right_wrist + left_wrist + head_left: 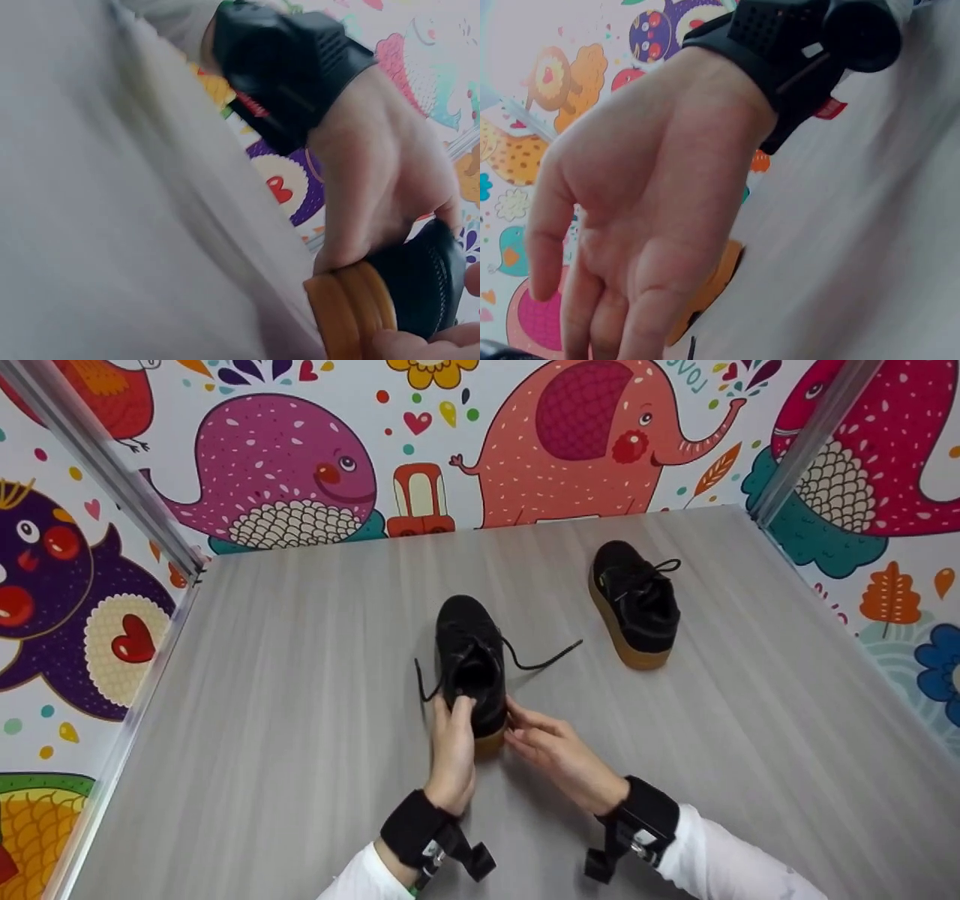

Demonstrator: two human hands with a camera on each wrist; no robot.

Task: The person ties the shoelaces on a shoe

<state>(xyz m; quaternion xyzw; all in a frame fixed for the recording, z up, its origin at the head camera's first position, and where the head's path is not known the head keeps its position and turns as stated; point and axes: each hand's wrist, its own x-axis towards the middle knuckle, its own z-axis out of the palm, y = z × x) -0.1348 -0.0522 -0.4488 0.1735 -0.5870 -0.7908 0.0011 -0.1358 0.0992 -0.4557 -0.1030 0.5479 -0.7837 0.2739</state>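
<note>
A black sneaker (466, 626) with a tan sole sits toe-forward on the floor panel, its laces loose and spread to both sides. My left hand (453, 750) grips it at the heel end, thumb over the collar and fingers along the left side. On the opposite side, my right hand (559, 754) touches the heel with fairly straight fingers. In the right wrist view the tan heel (349, 307) shows between the left hand (382, 165) and the right fingertips (420, 346). The left wrist view shows the right palm (652, 202).
A second black sneaker (636, 600), its lace looped, stands to the right and farther back. Printed cartoon walls (300, 465) enclose the grey wood-look surface (300, 697) at the back and sides. Metal posts (142, 502) rise at the back corners.
</note>
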